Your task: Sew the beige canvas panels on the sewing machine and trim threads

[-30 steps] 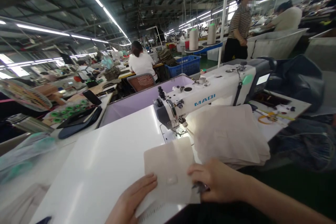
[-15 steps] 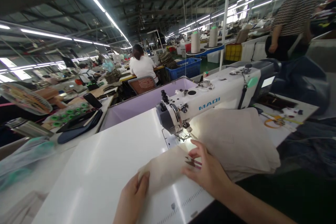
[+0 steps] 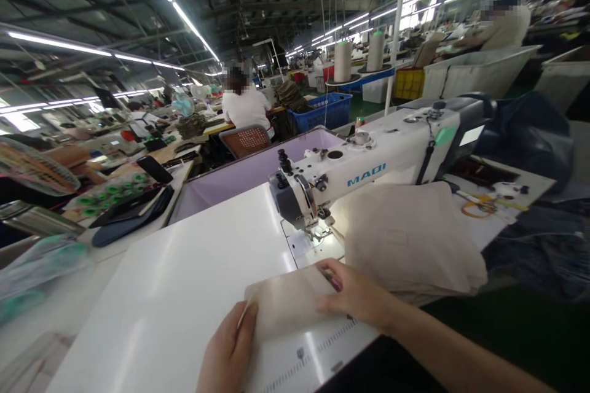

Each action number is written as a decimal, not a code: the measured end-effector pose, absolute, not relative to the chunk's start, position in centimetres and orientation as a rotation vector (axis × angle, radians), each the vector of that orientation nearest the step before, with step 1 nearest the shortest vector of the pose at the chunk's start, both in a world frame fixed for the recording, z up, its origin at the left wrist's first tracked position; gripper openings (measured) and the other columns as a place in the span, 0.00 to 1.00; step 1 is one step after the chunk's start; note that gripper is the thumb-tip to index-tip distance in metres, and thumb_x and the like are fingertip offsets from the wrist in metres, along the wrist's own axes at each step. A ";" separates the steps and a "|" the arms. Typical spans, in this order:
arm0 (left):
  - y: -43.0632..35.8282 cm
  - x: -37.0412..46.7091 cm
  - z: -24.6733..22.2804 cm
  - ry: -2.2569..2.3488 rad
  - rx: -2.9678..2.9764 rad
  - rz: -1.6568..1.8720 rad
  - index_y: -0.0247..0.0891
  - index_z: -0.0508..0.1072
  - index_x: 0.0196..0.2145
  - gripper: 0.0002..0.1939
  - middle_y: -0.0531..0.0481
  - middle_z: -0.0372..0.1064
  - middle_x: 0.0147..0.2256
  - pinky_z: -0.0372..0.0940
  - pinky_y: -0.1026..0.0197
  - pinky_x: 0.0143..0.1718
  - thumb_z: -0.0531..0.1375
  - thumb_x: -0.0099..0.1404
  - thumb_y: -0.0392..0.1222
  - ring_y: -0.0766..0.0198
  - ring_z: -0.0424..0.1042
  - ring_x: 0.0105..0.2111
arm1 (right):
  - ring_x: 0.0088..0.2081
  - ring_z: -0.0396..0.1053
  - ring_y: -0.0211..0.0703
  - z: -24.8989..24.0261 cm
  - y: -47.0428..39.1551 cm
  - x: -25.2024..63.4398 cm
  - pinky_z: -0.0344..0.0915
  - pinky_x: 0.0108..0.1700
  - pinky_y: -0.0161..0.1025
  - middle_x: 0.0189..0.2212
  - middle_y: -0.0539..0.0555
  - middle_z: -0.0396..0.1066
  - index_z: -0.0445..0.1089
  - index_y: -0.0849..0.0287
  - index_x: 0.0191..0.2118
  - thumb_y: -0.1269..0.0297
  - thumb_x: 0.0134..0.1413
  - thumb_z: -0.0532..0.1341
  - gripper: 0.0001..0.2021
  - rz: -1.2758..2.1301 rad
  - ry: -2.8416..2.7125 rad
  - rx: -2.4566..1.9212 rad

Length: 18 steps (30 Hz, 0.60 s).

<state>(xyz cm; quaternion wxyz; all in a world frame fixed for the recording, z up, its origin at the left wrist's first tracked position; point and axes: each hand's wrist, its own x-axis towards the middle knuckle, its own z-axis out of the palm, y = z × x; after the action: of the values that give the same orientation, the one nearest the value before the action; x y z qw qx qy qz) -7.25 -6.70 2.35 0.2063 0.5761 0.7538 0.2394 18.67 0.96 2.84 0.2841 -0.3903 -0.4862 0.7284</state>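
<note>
A small beige fabric piece point(image 3: 286, 301) lies over the white table in front of the sewing machine point(image 3: 369, 166), just short of its needle area. My left hand point(image 3: 233, 344) pinches its left edge between thumb and fingers. At the right end, my right hand point(image 3: 353, 295) is closed on the fabric edge, with thread snips point(image 3: 335, 284) tucked in the palm; only a bit of dark blade and purple handle shows. Right of the needle, a stack of beige fabric panels point(image 3: 415, 239) rests beneath the machine arm.
Orange-handled scissors point(image 3: 479, 206) lie on the table's right end. Behind the table runs a lilac bin point(image 3: 221, 181). Thread cones point(image 3: 342, 61) stand on a rack at the back. A person in white point(image 3: 246, 107) sits ahead; another person point(image 3: 507, 24) is at back right.
My right hand has closed on the fabric's right edge, and the snips that pointed out over it are now mostly hidden. The striped-shirt person at right has left view.
</note>
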 end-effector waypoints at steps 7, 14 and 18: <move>-7.4 -7.3 2.2 2.092 1.570 0.638 0.45 0.66 0.28 0.23 0.54 0.69 0.25 0.67 0.62 0.34 0.47 0.70 0.62 0.57 0.72 0.30 | 0.31 0.67 0.36 2.6 0.4 18.6 0.57 0.27 0.31 0.35 0.45 0.68 0.65 0.54 0.53 0.67 0.33 0.68 0.34 2.053 -0.887 -1.007; -7.4 -7.0 2.3 2.153 1.583 0.620 0.45 0.67 0.29 0.21 0.53 0.71 0.25 0.67 0.61 0.33 0.47 0.69 0.60 0.56 0.73 0.29 | 0.32 0.68 0.40 0.5 -0.1 18.8 0.65 0.38 0.39 0.30 0.47 0.69 0.61 0.53 0.36 0.64 0.44 0.65 0.13 1.245 -1.214 -1.105; -7.2 -6.6 2.6 2.189 1.594 0.611 0.45 0.67 0.28 0.20 0.53 0.72 0.24 0.68 0.60 0.34 0.47 0.69 0.59 0.55 0.74 0.29 | 0.36 0.72 0.44 -0.3 -0.8 19.4 0.64 0.41 0.40 0.34 0.52 0.73 0.61 0.54 0.29 0.64 0.53 0.60 0.06 1.182 -1.456 -1.175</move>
<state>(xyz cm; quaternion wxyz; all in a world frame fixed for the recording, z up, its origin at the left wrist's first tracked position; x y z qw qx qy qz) -6.61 -7.21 2.62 0.1819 0.5648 0.7753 0.2166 19.38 -0.85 -0.29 0.4479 -0.4748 -0.5881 0.4775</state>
